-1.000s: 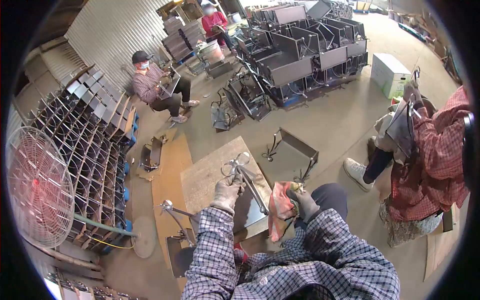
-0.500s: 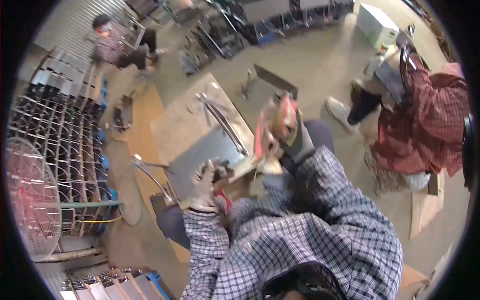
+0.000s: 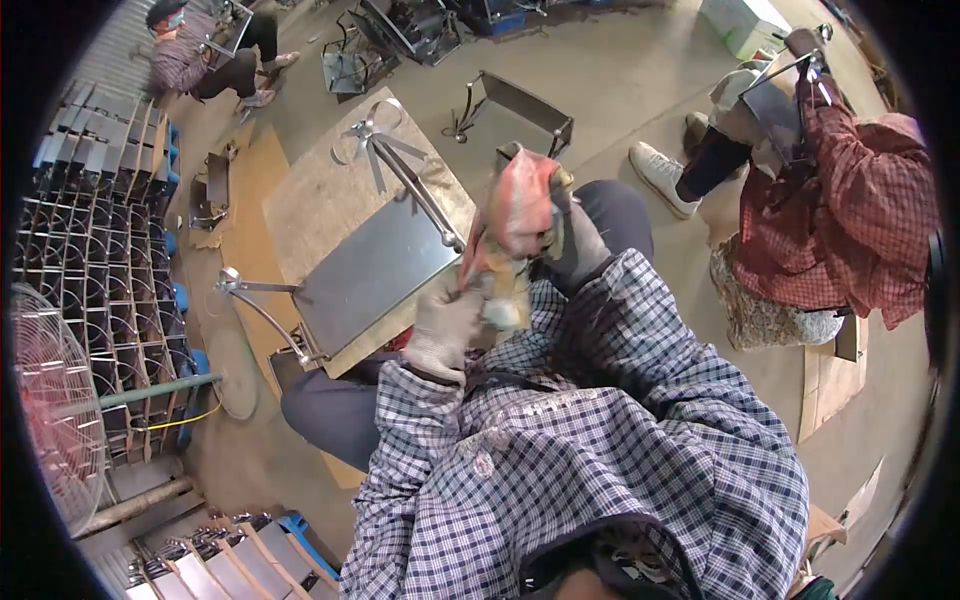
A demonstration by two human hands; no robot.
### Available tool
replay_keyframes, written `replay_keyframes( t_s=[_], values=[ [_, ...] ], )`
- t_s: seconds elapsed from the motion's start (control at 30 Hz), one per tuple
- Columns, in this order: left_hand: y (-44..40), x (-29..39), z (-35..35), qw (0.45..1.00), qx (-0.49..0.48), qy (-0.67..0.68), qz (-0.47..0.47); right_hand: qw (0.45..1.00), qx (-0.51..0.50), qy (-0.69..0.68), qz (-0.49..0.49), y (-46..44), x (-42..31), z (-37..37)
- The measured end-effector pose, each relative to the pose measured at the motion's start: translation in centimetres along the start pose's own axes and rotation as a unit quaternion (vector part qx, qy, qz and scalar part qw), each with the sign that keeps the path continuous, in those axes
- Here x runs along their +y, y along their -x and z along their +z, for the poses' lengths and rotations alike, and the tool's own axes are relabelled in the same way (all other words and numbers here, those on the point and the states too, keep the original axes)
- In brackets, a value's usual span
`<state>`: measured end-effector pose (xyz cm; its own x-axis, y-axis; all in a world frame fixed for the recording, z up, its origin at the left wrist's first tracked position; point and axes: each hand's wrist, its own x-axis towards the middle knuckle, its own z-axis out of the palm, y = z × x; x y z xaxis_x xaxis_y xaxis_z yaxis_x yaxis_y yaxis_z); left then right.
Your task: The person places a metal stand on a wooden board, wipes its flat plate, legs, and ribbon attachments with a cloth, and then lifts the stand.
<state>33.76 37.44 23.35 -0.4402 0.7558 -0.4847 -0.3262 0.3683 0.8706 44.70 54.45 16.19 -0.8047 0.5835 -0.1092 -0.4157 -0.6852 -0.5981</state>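
Observation:
A crumpled rag (image 3: 522, 210), red-orange with pale and yellowish parts, is bunched up in front of my lap. My right hand (image 3: 582, 245), in a grey glove, grips it from the right side. The gloved left hand (image 3: 442, 328) has its fingers closed on the rag's lower left end. Just beyond my hands, a grey sheet-metal panel (image 3: 375, 270) lies on a wooden board (image 3: 300, 195). Curved shiny metal legs (image 3: 410, 180) with rounded ends are attached along two sides of the panel.
Another metal frame (image 3: 520, 110) lies on the floor ahead. A co-worker in a red checked shirt (image 3: 850, 220) sits at the right; another person (image 3: 200, 55) sits far left. Stacked metal racks (image 3: 90, 240) and a fan (image 3: 60, 410) stand on the left. A white box (image 3: 745, 25) is at the back.
My left hand has moved from the panel's near edge to the rag. The rag has come slightly left in my right hand. The whole view has shifted a little.

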Motion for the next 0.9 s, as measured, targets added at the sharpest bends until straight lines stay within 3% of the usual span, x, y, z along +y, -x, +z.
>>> replay_keyframes(
  t_s=[0.03,0.07,0.1,0.17,0.27,0.37,0.4,0.43,0.5,0.57,0.63,0.67,0.73,0.83,0.87,0.9],
  values=[
    [0.0,-0.5,-0.5,0.996,0.012,0.089,0.016,0.997,0.006,-0.068,0.030,-0.2,0.1,-1.1],
    [0.1,-0.1,-0.9,0.992,0.055,0.110,0.021,0.998,-0.045,-0.035,-0.005,-1.0,2.0,-4.5],
    [0.4,0.0,-1.8,0.993,0.076,0.084,0.042,0.984,-0.056,-0.164,-0.039,-2.2,3.2,-3.9],
    [0.7,0.5,-3.5,0.989,0.107,0.051,0.086,0.984,0.016,-0.166,0.058,-0.6,2.7,-4.2],
    [0.9,0.8,-5.2,0.982,0.103,0.071,0.144,0.955,-0.208,-0.204,0.050,-2.2,4.0,-5.8],
    [0.7,1.2,-6.3,0.951,0.153,-0.011,0.267,0.912,-0.252,-0.315,0.077,-2.0,2.6,-2.5],
    [0.7,1.5,-6.4,0.944,0.168,-0.014,0.284,0.973,-0.154,-0.166,0.046,-1.5,2.2,-2.4],
    [0.7,1.7,-6.6,0.936,0.183,-0.018,0.300,0.998,-0.052,-0.004,0.047,-0.9,1.7,-2.3],
    [0.8,2.3,-7.0,0.945,0.180,0.044,0.268,0.980,-0.130,-0.121,0.095,-2.3,2.2,-3.8],
    [0.6,2.3,-7.9,0.951,0.171,0.090,0.242,0.998,-0.022,0.035,0.037,-2.3,3.2,-4.7],
    [0.0,1.4,-9.0,0.951,0.162,0.078,0.252,0.996,0.081,-0.035,0.035,-2.4,2.3,-2.9],
    [-0.1,1.2,-9.2,0.951,0.162,0.062,0.257,0.997,0.069,0.036,-0.010,-1.8,1.5,-1.8],
    [0.2,1.5,-9.1,0.950,0.176,0.027,0.255,0.979,0.041,0.175,-0.098,-0.4,0.1,0.7],
    [0.5,2.3,-8.3,0.953,0.187,0.071,0.226,0.892,0.036,0.420,-0.167,-1.3,1.4,1.8],
    [0.4,2.3,-8.4,0.956,0.185,0.075,0.216,0.911,0.030,0.398,-0.104,-0.7,1.2,2.4],
    [0.1,2.1,-9.4,0.961,0.176,0.046,0.210,0.874,0.030,0.469,-0.125,-0.8,1.5,2.3]
  ],
)
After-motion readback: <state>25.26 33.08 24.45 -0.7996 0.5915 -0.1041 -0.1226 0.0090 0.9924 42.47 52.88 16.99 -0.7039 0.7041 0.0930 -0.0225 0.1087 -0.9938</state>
